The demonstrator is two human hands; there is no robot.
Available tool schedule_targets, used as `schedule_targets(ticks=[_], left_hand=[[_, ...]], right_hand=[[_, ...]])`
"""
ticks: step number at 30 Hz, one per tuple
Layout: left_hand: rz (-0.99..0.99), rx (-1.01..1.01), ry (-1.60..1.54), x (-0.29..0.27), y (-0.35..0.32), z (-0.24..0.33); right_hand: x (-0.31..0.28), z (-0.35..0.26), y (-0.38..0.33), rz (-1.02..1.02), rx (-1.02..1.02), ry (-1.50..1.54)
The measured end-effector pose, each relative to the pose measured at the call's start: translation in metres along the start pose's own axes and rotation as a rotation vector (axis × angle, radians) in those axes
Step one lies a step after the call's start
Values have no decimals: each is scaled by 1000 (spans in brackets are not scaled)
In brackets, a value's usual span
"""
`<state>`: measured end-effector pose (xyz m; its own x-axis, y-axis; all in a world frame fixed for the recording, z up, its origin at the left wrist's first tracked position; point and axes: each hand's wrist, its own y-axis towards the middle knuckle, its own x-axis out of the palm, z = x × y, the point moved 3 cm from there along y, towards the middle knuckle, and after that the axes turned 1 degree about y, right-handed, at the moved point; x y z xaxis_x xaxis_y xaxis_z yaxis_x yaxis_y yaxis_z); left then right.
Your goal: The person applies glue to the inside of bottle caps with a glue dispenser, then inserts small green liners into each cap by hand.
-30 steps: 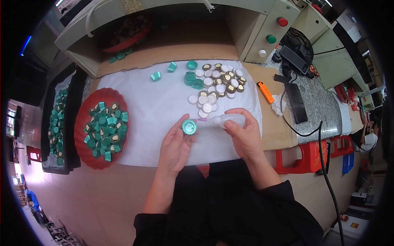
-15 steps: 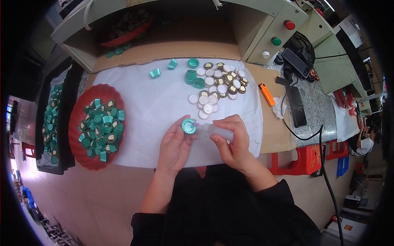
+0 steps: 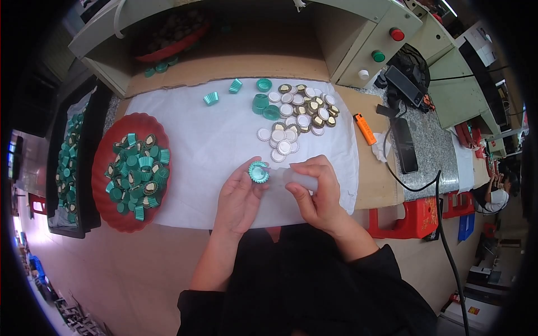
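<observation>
My left hand [image 3: 237, 203] is closed on a small green fluted foil cup [image 3: 258, 172], its open mouth turned up. My right hand [image 3: 325, 196] wraps round a translucent white squeeze bottle [image 3: 302, 179]. The bottle's thin nozzle points left, its tip at the cup's right rim; whether anything comes out is too small to tell. Beyond my hands lies a spread of bottle caps [image 3: 302, 120], some with white faces up and some gold. Several green foil cups, among them an upright one [image 3: 264, 85], stand or lie at the caps' left side and farther left.
A red scalloped bowl [image 3: 106, 210] of green cups and caps stands left on the white cloth [image 3: 207, 134]. Beside it is a black tray [image 3: 84, 224] of similar pieces. An orange lighter-like object [image 3: 365, 129], a phone [image 3: 404, 145] and a cable lie right. A red stool [image 3: 412, 224] stands below.
</observation>
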<state>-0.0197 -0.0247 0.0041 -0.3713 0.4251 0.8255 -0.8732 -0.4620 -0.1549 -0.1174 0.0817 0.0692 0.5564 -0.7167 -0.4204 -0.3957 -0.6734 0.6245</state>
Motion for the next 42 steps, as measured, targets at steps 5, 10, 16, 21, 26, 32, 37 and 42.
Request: schedule_targets(ticks=[5, 10, 16, 21, 26, 32, 37, 42], left_hand=[[12, 9, 10, -2, 0, -1], [25, 26, 13, -1, 0, -1], [21, 52, 31, -3, 1, -3], [-21, 55, 45, -2, 1, -3], [-26, 40, 45, -1, 1, -3], [-33, 8, 54, 1, 0, -2], [-40, -17, 40, 0, -1, -1], [-57, -24, 23, -2, -1, -1]], right_hand=[[1, 0, 2, 2, -38, 1], [-2, -3, 7, -30, -72, -61], [-14, -12, 17, -104, -17, -85], [-20, -19, 23, -254, 145, -109], [-23, -19, 25, -281, 149, -71], [-19, -11, 21, -245, 268, 55], [-12, -7, 19, -148, 289, 112], [-8, 2, 17, -89, 260, 68]])
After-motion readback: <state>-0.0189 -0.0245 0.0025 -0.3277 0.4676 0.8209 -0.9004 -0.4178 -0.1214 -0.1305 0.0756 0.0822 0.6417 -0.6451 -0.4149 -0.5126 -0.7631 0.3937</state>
